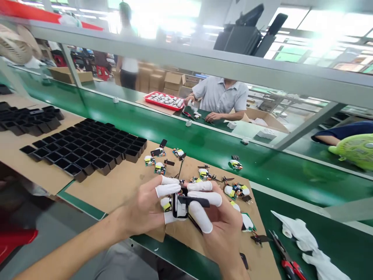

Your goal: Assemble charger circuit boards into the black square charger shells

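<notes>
Nearest to the camera are the left hand [147, 206] and the right hand [224, 217], both wearing white finger cots [201, 217]. Their fingers [168, 190] are grasping, from two sides, one small black plastic case [181, 210], held above the cardboard sheet [122, 198] on the green bench [148, 247]; a whitish part shows inside it. Around the hands lie circuit boards [160, 168] with yellow patches; any writing on these is too small to be read. To the left, black open-topped boxes [96, 144] stand in close rows. To the right, red-handled pliers [284, 249] lie beside crumpled white cloths [303, 233]. Opposite, a co-worker [223, 95] is near a red tray [163, 106] filled with whitish pieces [166, 99]
</notes>
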